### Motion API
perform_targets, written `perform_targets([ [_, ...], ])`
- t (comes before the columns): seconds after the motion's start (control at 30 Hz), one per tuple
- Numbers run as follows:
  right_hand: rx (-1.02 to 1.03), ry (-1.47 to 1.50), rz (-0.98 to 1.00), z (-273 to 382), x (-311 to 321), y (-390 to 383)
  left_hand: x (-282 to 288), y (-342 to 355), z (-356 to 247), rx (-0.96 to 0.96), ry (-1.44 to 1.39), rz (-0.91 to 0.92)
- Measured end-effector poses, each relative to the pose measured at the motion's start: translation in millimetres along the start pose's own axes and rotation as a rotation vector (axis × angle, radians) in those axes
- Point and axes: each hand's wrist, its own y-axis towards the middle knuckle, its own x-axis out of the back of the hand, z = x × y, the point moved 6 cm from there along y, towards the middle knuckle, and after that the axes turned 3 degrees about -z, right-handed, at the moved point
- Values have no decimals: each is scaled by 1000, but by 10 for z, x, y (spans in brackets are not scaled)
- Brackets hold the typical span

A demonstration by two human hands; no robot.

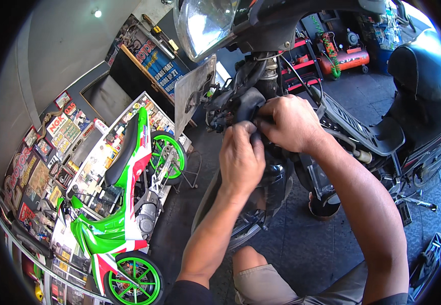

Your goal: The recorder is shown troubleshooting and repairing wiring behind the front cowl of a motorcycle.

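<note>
My left hand (241,157) has its fingers curled and pressed against a curved black part (248,101) at the front of a partly stripped dark motorbike. Just right of it, my right hand (291,122) is closed, its fingertips tucked in among the black parts and hidden. Both hands work below the steering column (269,71). Dark cables and a connector cluster (220,109) sit left of my fingers. Above hangs the clear headlamp (200,28), and the bike's step plate (357,132) extends to the right.
A green motorbike (103,234) stands left, by a display counter (154,107) and sticker-covered wall. Behind are a red tool rack (302,66) and red compressor (342,61). A dark container (324,208) sits below the bike, and a dark object (431,259) lies lower right.
</note>
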Motion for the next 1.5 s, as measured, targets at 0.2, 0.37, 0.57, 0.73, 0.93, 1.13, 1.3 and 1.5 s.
perform_targets([
  [0.2,250,90,-89,68,66,-110,38,-156,1,38,-9,-28],
  [0.37,223,61,-82,60,24,-170,152,-120,68,-101,-5,70],
  [0.57,310,19,32,61,-33,-147,248,-163,326,225,-444,-137],
  [0.73,318,-19,27,86,-46,-166,153,-275,533,669,-376,149],
  [0.93,390,-75,-56,116,-38,-188,67,-247,552,647,-489,182],
  [1.13,335,-82,-211,101,-29,-195,126,-155,758,803,-707,111],
  [1.3,256,-86,-307,54,-19,-221,77,-131,783,915,-828,141],
  [1.5,442,-227,-261,145,-73,-262,128,-8,732,964,-850,322],
])
